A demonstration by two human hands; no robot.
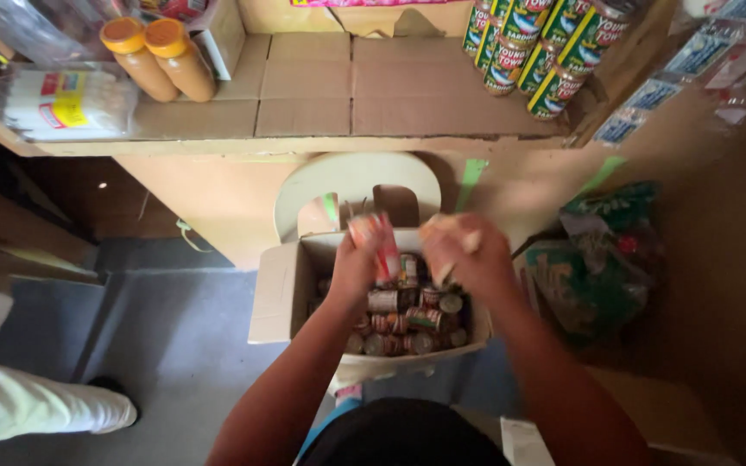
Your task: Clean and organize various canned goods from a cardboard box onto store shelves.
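Red-labelled can (379, 244) in closed left hand (357, 263), blurred right hand (468, 255) just beside, grip unclear, above open cardboard box (280, 289) of cans.

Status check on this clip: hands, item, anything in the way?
Left hand shut on red can. Right hand gripping blurred pale item. Both above open box of cans. Nothing in the way.

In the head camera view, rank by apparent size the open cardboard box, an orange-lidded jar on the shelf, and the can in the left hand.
1. Open cardboard box
2. Orange-lidded jar
3. Can in left hand; blurred and nearer, so jar versus can is unsure.
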